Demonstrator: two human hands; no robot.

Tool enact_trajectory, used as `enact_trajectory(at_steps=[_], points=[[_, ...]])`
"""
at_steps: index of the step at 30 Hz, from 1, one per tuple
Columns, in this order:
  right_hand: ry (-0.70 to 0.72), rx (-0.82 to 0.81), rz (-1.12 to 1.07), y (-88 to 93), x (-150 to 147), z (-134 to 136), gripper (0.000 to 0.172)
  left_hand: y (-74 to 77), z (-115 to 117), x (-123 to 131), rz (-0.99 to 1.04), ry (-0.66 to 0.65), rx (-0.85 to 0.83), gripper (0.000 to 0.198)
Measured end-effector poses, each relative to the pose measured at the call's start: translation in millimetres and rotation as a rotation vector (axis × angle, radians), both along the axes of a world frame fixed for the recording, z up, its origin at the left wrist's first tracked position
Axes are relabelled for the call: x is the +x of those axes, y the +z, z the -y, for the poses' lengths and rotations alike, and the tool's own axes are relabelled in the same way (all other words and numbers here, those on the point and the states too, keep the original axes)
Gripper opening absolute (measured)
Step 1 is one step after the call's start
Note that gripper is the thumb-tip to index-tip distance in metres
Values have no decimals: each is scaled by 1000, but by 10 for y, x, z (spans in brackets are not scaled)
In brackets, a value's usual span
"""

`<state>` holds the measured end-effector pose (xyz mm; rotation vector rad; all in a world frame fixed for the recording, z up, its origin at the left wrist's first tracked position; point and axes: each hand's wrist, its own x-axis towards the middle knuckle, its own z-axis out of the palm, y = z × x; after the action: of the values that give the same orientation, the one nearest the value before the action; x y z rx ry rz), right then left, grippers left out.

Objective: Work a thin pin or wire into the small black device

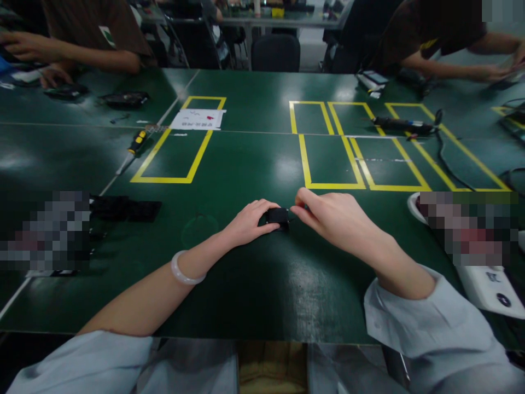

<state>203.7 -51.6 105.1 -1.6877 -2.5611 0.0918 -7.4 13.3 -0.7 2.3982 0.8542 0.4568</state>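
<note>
A small black box-shaped part [278, 217] rests on the green table in front of me. The thumb and fingers of my left hand [251, 221] close around it from the left. Just to the right of the part is my right hand [324, 213], with thumb and forefinger pinched together. A thin dark line shows between that pinch and the part's right edge; what the fingertips hold is too small to make out.
Black parts [125, 208] lie to my left, beside a blurred-out patch. A yellow-black screwdriver [138, 142] and a paper sign [197, 119] lie farther back. At right are a white device [488, 290] and a corded black tool [404, 126]. Two people sit opposite.
</note>
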Motion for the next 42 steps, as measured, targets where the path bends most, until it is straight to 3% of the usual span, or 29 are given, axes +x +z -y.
enact_trajectory(at_steps=[12,18,32,38,42], points=[[47,13,-56,-28,12,7,18,-6,-5,-9,-10,0,-6,38],[2,-11,-7,5,-40,18,33,-13,-5,-13,8,-11,9,36],[37,45,-39,-14,-20,31,18,-12,-1,-16,12,-9,18,36],[22,29,-6,-29,-36,31,26,-18,3,-22,5,-8,7,36],[19,23,8,-37,-35,26,22,-12,6,-21,-2,-7,3,37]])
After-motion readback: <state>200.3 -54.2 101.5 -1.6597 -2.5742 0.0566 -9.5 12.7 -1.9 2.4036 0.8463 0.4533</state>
